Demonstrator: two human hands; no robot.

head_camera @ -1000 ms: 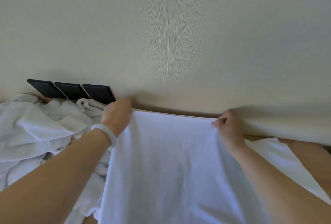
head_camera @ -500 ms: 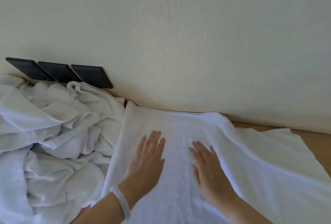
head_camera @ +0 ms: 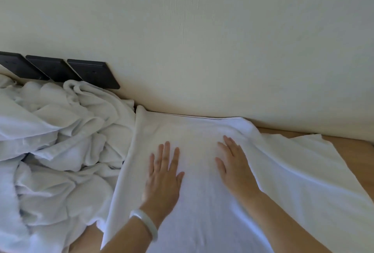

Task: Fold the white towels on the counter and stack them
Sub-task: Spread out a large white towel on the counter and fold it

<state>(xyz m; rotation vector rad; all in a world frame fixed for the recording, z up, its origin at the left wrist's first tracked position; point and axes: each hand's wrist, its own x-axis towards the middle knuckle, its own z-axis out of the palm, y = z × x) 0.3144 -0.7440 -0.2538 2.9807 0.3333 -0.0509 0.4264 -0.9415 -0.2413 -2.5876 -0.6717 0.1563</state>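
now both hands flat, fingers spread: left hand (head_camera: pixel 164 178) and right hand (head_camera: pixel 234 167) press the towel (head_camera: pixel 202 222) on the table (head_camera: pixel 358 151). its long axis runs toward the wall; crumpled pile (head_camera: pixel 56 141) nearer the left.

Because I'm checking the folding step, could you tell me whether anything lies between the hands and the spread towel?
Nothing visible does. The left hand and the right hand both lie flat, fingers straight, directly on the spread towel. The crumpled towel pile sits beside its left edge, clear of both hands.
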